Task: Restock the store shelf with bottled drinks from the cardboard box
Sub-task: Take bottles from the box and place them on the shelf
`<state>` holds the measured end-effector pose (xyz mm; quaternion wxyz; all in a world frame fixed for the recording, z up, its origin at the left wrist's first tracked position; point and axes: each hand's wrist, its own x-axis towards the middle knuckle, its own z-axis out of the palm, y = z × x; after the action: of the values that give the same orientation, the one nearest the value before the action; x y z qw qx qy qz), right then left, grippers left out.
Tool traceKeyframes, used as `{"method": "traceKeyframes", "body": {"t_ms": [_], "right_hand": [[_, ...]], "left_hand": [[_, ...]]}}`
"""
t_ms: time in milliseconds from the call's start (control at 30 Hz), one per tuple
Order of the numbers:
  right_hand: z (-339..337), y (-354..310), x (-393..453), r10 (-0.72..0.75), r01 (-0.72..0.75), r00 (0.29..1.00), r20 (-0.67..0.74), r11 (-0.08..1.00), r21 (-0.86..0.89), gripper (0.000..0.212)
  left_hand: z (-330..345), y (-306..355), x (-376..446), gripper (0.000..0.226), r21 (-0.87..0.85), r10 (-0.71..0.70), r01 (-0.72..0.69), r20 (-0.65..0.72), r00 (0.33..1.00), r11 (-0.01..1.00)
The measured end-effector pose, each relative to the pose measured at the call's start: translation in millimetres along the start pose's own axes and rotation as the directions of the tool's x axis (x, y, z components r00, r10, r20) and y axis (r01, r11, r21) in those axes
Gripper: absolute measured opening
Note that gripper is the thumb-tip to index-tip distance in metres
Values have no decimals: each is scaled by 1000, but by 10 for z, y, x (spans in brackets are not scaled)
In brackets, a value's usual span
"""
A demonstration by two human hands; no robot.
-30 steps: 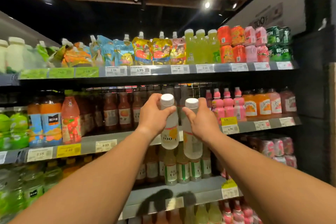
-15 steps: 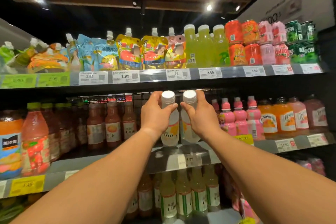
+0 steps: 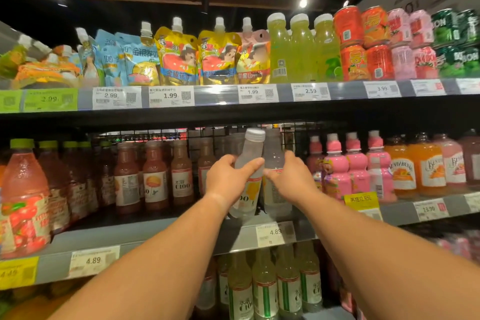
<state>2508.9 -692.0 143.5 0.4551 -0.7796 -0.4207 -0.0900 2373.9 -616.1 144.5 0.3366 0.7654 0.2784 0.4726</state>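
Observation:
My left hand (image 3: pixel 228 179) grips a pale, white-capped bottle (image 3: pixel 248 163) with a yellow-marked label, tilted so its cap leans right. My right hand (image 3: pixel 291 180) holds a second pale bottle (image 3: pixel 272 158), standing upright with its base at the middle shelf (image 3: pixel 155 239). Both bottles sit in the gap between the reddish-brown C100 bottles (image 3: pixel 155 179) and the pink bottles (image 3: pixel 337 166). The two bottles touch near their necks. No cardboard box is in view.
The top shelf (image 3: pixel 215 95) holds spouted pouches, green bottles and cans. Orange bottles (image 3: pixel 423 163) stand right of the pink ones, a large red juice bottle (image 3: pixel 23 197) at far left. Pale green-labelled bottles (image 3: pixel 265 288) fill the shelf below.
Both hands have pushed the two bottles forward and down into the middle shelf gap. The left bottle has tipped rightward, and my grip has slid lower on both bodies.

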Motion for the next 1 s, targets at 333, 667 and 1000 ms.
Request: {"method": "traceKeyframes", "body": {"t_ms": [333, 667, 1000], "right_hand": [[140, 255, -160, 19, -18, 999, 25, 999, -45, 84], [136, 249, -92, 9, -6, 998, 66, 999, -46, 55], [138, 224, 66, 65, -42, 987, 149, 988, -152, 57]], "left_hand": [[-52, -104, 57, 56, 262, 5, 5, -39, 999, 965], [6, -292, 150, 57, 270, -100, 75, 79, 992, 960], [125, -359, 295, 52, 318, -143, 117, 62, 988, 941]]}}
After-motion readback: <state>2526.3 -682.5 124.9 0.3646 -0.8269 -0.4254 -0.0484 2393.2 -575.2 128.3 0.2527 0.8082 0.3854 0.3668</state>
